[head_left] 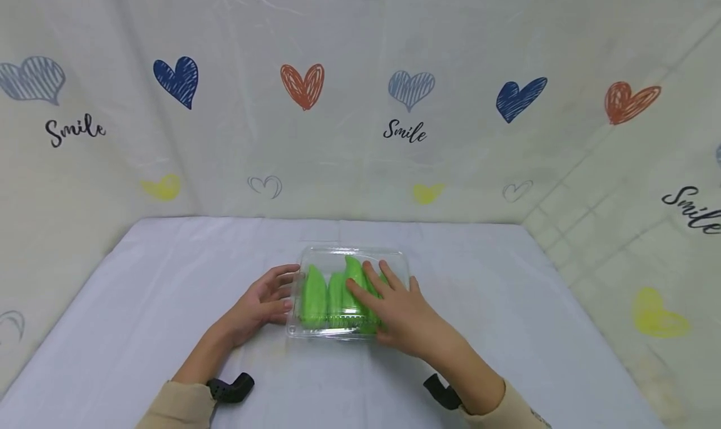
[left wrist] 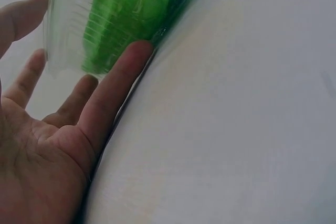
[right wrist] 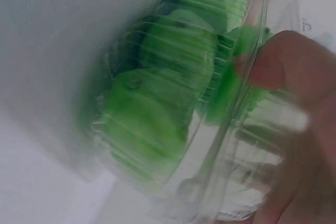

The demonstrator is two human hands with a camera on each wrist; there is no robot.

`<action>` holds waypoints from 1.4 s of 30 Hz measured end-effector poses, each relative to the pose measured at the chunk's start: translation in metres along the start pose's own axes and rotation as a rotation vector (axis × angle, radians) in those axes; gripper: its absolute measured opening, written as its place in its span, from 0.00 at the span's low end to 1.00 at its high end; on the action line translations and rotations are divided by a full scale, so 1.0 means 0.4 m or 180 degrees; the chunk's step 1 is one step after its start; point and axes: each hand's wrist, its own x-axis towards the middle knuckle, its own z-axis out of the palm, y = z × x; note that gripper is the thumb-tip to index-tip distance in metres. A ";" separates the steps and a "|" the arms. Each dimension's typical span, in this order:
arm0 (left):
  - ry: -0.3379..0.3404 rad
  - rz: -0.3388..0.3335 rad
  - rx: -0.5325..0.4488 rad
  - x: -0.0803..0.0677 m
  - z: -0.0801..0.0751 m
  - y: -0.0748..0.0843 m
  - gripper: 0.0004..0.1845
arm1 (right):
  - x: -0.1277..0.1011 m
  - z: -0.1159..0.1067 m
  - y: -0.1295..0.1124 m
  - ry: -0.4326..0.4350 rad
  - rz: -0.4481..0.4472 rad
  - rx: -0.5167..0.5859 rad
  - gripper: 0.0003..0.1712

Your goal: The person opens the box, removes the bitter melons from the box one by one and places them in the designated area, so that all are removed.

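A clear plastic clamshell box (head_left: pixel 321 253) holding several green pieces (head_left: pixel 314 297) lies in the middle of the white table (head_left: pixel 141 279). My left hand (head_left: pixel 265 300) is at the box's left side, its straight fingers touching the box wall (left wrist: pixel 63 40). My right hand (head_left: pixel 394 304) lies flat on the lid, fingers spread over the green pieces. The right wrist view is blurred: it shows the green pieces (right wrist: pixel 157 108) through the ribbed plastic and a fingertip (right wrist: pixel 286 59) pressing on the lid.
The white cloth covers the table out to its edges. A cream backdrop with hearts and the word "Smile" (head_left: pixel 404 131) stands behind and to the right. Black wrist camera mounts (head_left: pixel 231 388) show on both sleeves.
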 end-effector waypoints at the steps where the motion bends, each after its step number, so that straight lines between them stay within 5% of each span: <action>1: 0.0007 -0.0005 0.0003 0.000 -0.001 0.000 0.38 | 0.001 -0.004 -0.003 -0.0035 0.0010 -0.0007 0.56; 24: 0.0076 -0.0004 0.0172 0.005 0.004 0.009 0.38 | -0.010 0.015 -0.039 0.0308 0.0009 -0.0754 0.54; 42: 0.0157 -0.0071 0.0222 -0.001 0.011 0.019 0.38 | -0.023 0.018 -0.031 0.0396 -0.0219 -0.0724 0.59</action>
